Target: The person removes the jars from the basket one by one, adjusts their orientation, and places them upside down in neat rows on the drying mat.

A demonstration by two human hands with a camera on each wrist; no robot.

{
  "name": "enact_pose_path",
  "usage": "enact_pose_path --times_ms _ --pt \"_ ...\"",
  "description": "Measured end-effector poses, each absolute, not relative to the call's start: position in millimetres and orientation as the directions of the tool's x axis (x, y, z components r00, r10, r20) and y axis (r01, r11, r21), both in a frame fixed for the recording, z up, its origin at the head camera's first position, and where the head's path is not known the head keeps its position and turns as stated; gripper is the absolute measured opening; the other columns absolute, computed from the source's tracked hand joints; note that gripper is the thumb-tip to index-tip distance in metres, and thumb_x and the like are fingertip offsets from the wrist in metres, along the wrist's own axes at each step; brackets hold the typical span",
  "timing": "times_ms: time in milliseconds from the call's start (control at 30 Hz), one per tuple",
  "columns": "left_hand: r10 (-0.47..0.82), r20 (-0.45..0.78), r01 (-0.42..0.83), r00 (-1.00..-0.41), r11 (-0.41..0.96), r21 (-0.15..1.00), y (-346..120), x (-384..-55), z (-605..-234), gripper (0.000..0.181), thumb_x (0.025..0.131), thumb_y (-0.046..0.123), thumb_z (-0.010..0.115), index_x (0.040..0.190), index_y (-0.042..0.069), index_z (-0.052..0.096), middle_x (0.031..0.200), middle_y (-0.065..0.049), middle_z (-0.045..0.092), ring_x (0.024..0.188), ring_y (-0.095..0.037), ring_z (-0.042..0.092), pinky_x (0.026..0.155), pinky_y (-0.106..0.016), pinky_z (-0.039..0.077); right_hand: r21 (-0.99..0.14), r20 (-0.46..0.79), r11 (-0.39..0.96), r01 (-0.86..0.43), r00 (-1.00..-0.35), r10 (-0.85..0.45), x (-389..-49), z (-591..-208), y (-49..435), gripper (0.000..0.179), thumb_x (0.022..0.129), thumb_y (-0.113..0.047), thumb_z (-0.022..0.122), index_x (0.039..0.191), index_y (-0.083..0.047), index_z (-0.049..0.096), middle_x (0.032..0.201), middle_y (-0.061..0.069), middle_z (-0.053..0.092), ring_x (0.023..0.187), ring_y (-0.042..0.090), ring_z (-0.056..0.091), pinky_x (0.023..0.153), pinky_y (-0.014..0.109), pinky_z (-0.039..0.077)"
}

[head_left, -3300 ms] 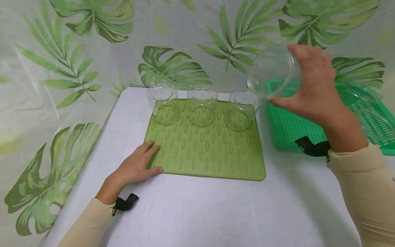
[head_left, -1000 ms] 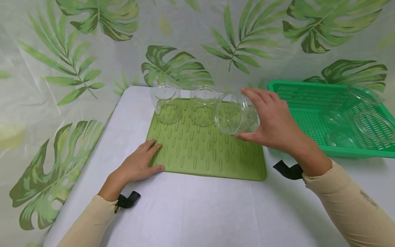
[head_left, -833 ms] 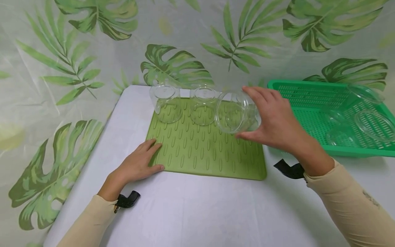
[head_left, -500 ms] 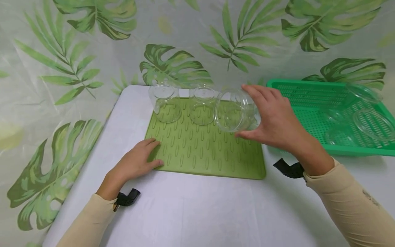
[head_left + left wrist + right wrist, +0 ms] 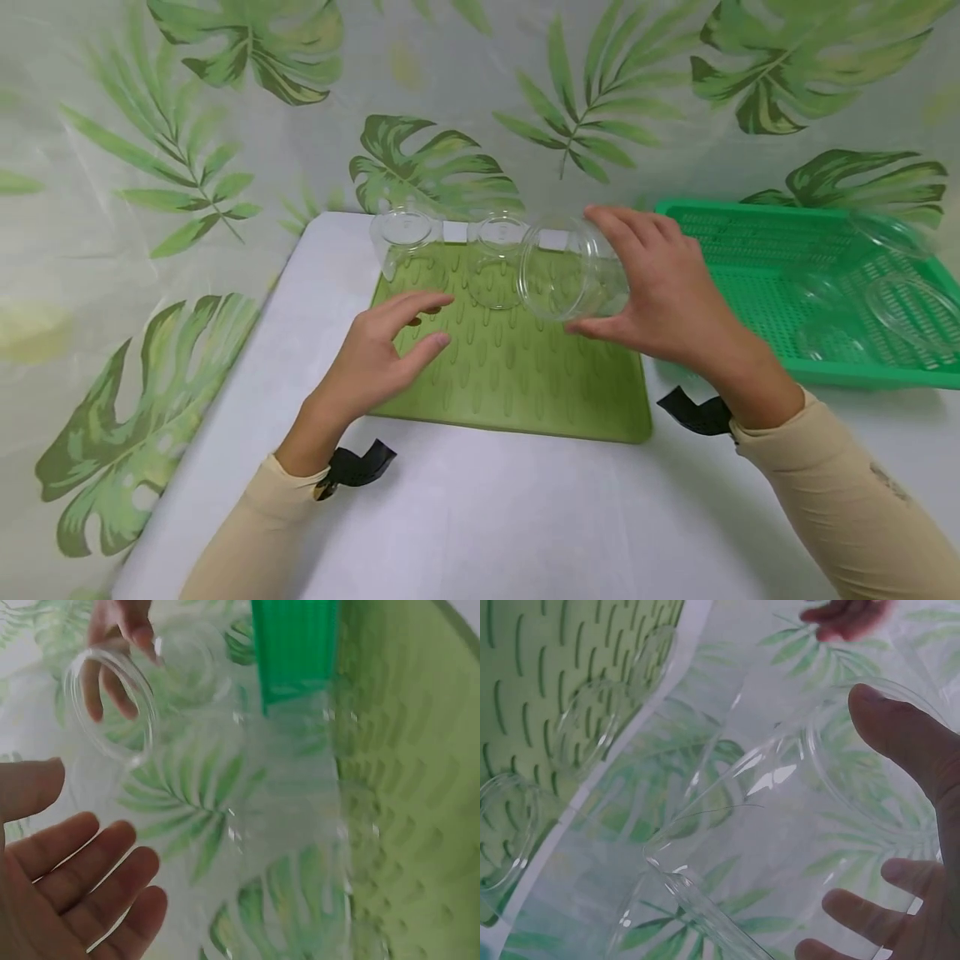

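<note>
White tabletop (image 5: 495,525) lies nearest, then the left hand (image 5: 378,354) with thumb and fingers spread above a green mat (image 5: 525,367), the right hand (image 5: 660,292) gripping a tilted clear cup (image 5: 558,271) over it, standing cups (image 5: 408,250) along the mat's far side, and a leafy backdrop (image 5: 450,67) behind.
</note>
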State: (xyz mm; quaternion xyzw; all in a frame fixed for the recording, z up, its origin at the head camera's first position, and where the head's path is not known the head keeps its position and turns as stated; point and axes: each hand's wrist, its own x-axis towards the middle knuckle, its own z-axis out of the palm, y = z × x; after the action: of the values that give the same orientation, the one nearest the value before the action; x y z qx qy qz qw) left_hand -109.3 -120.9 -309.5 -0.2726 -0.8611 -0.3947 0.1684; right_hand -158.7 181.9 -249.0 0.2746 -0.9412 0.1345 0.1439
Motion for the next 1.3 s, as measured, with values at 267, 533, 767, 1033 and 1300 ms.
enact_pose_path --times_ms 267,533,767,1033,1300 --pt "0.277 0.673 0.713 -0.686 0.442 0.545 -89 -119 -285 0.041 0.081 0.014 0.067 0.12 0.005 0.057 0.12 -0.009 0.059 0.109 -0.017 0.055 0.089 -0.031 0.047 -0.156 0.387 0.794 -0.588 -0.776 -0.498 -155 -248 174 0.111 0.053 -0.052 0.082 0.144 -0.024 0.026 0.14 0.008 0.039 0.124 0.034 0.037 0.086 0.056 0.034" --pt "0.287 0.719 0.75 -0.633 0.458 0.477 -66 -124 -273 0.048 0.079 0.022 0.069 0.121 0.004 0.056 0.129 -0.01 0.052 0.123 -0.02 0.047 0.105 -0.034 0.036 -0.141 0.39 0.79 -0.596 -0.767 -0.509 -155 -251 171 0.11 0.053 -0.053 0.082 0.144 -0.022 0.028 0.14 0.009 0.04 0.125 0.034 0.037 0.085 0.059 0.035" --pt "0.322 0.698 0.744 -0.64 0.485 0.459 -54 -125 -272 0.062 0.074 0.029 0.074 0.127 0.006 0.05 0.135 -0.012 0.045 0.127 -0.022 0.041 0.107 -0.037 0.033 -0.138 0.382 0.785 -0.604 -0.764 -0.52 -155 -254 167 0.109 0.054 -0.053 0.081 0.144 -0.021 0.028 0.14 0.008 0.04 0.126 0.034 0.035 0.087 0.059 0.034" --pt "0.359 0.665 0.728 -0.655 0.534 0.429 -51 -127 -272 0.071 0.072 0.037 0.076 0.132 0.012 0.046 0.141 -0.011 0.038 0.132 -0.023 0.036 0.108 -0.041 0.031 -0.111 0.403 0.77 -0.628 -0.737 -0.543 -155 -254 160 0.107 0.054 -0.06 0.078 0.143 -0.021 0.031 0.138 0.007 0.041 0.125 0.034 0.037 0.087 0.06 0.035" --pt "0.381 0.619 0.702 -0.687 0.568 0.43 -53 -127 -274 0.085 0.07 0.041 0.076 0.139 0.013 0.035 0.145 -0.01 0.03 0.135 -0.021 0.03 0.109 -0.04 0.031 -0.087 0.428 0.735 -0.673 -0.691 -0.582 -154 -257 152 0.107 0.054 -0.057 0.08 0.141 -0.018 0.033 0.136 0.007 0.043 0.125 0.034 0.037 0.088 0.059 0.035"
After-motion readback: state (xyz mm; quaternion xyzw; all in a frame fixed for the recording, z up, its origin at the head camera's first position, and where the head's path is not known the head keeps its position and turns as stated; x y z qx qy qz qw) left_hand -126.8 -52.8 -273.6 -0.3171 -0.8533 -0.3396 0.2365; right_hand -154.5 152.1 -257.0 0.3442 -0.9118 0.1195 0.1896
